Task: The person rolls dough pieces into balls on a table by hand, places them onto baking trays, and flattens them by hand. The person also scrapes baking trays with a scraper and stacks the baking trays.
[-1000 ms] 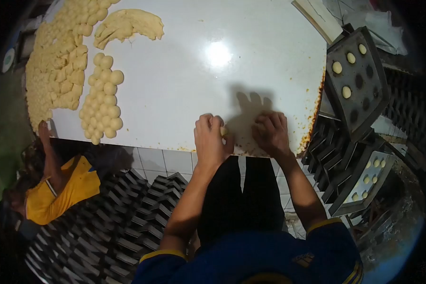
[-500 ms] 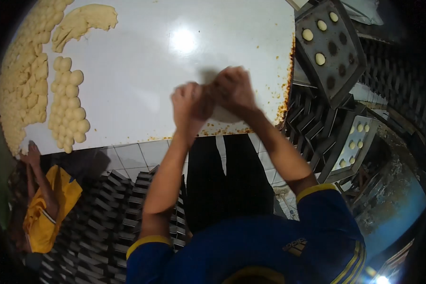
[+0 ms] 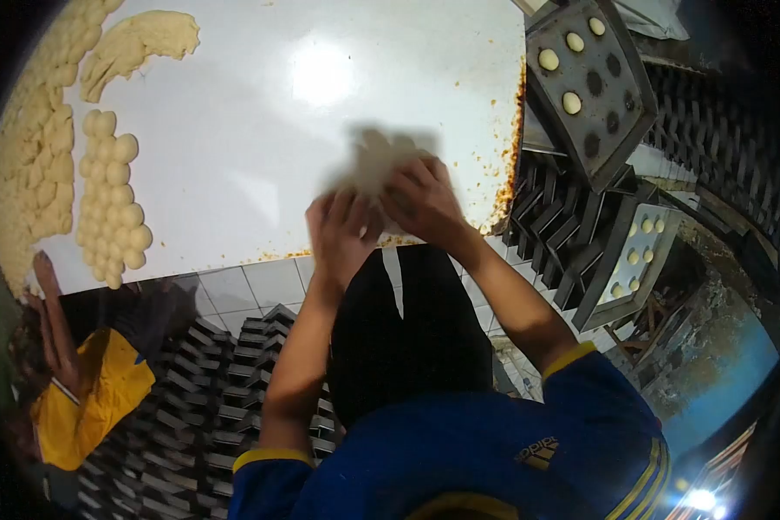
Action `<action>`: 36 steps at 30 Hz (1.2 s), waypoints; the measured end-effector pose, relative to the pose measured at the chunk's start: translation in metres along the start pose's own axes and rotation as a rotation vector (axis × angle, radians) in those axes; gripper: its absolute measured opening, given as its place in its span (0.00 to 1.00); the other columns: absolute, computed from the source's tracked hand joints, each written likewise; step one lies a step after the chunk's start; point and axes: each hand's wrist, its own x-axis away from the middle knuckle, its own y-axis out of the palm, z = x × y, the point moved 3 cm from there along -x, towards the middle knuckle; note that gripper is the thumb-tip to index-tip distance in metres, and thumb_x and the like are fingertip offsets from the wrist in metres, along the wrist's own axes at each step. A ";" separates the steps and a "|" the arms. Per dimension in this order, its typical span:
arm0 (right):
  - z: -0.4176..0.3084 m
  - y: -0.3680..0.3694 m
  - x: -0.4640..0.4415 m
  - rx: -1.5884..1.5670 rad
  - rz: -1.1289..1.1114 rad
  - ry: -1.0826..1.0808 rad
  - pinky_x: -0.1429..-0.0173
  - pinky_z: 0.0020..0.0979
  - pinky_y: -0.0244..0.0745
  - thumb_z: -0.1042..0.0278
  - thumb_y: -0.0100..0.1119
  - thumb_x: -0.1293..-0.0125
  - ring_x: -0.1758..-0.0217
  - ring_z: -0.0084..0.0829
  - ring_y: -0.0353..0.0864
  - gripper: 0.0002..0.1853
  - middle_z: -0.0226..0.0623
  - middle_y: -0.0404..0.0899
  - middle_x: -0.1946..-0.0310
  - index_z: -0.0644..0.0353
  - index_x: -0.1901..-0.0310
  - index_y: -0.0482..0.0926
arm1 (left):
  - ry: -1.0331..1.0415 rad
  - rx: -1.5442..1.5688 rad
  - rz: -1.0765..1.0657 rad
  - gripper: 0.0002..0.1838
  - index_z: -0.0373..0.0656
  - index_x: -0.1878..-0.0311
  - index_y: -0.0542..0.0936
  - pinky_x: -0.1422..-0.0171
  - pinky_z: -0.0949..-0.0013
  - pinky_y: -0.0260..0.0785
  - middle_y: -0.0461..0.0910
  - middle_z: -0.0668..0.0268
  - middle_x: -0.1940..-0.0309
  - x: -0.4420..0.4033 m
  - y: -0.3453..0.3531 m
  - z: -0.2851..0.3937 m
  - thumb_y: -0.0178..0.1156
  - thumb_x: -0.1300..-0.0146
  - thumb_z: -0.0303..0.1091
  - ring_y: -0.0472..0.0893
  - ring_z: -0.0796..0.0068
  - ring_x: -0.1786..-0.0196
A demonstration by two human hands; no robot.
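Both my hands are over the white table (image 3: 234,104) close to its front edge, with a blurred shadow cast on the surface ahead of them. My left hand (image 3: 342,227) has its fingers stretched forward and apart, slightly bent. Beside it, my right hand (image 3: 426,201) reaches a little farther onto the table, fingers spread and angled left. No object shows in either hand; what lies under the palms is hidden. To the left, a cluster of round dough balls (image 3: 113,199) sits on the table, with a flat slab of dough (image 3: 139,45) behind it.
A large mass of portioned dough (image 3: 48,165) covers the table's left end, where another person (image 3: 91,399) in yellow has a hand. Dark baking trays (image 3: 594,87) with dough balls stand at right, a second tray (image 3: 637,251) lower. Stacked metal tins (image 3: 251,368) fill the floor.
My hands have gone from raised and curled close together to lower, with fingers extended forward. The whole view has shifted slightly, and the other person's arm has moved a little.
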 end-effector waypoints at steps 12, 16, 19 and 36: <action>-0.038 0.000 -0.204 -0.309 -0.179 0.013 0.29 0.48 0.80 0.64 0.66 0.25 0.37 0.53 0.86 0.20 0.47 0.88 0.41 0.57 0.34 0.87 | -0.056 -0.006 0.083 0.11 0.46 0.56 0.84 0.38 0.46 0.75 0.81 0.61 0.50 -0.036 0.014 0.002 0.74 0.39 0.33 0.79 0.52 0.44; -0.051 0.078 -0.308 -0.151 -0.044 -0.133 0.31 0.48 0.82 0.63 0.65 0.28 0.40 0.53 0.88 0.24 0.47 0.88 0.42 0.58 0.33 0.87 | -0.037 0.054 0.033 0.11 0.44 0.56 0.83 0.37 0.48 0.77 0.79 0.61 0.51 -0.024 0.008 -0.017 0.75 0.39 0.30 0.79 0.52 0.45; -0.059 0.106 -0.350 0.028 -0.099 -0.086 0.30 0.48 0.84 0.64 0.64 0.29 0.41 0.51 0.88 0.23 0.45 0.87 0.44 0.56 0.34 0.89 | -0.050 0.051 0.075 0.11 0.44 0.56 0.83 0.37 0.48 0.78 0.78 0.61 0.51 -0.025 0.001 -0.025 0.75 0.38 0.30 0.80 0.53 0.45; -0.048 0.068 -0.278 -0.529 -0.538 0.181 0.48 0.37 0.75 0.49 0.53 0.17 0.61 0.34 0.75 0.24 0.43 0.79 0.67 0.66 0.56 0.83 | -0.075 0.002 0.082 0.08 0.44 0.59 0.83 0.39 0.52 0.78 0.80 0.61 0.55 -0.026 -0.001 -0.023 0.73 0.37 0.28 0.82 0.54 0.48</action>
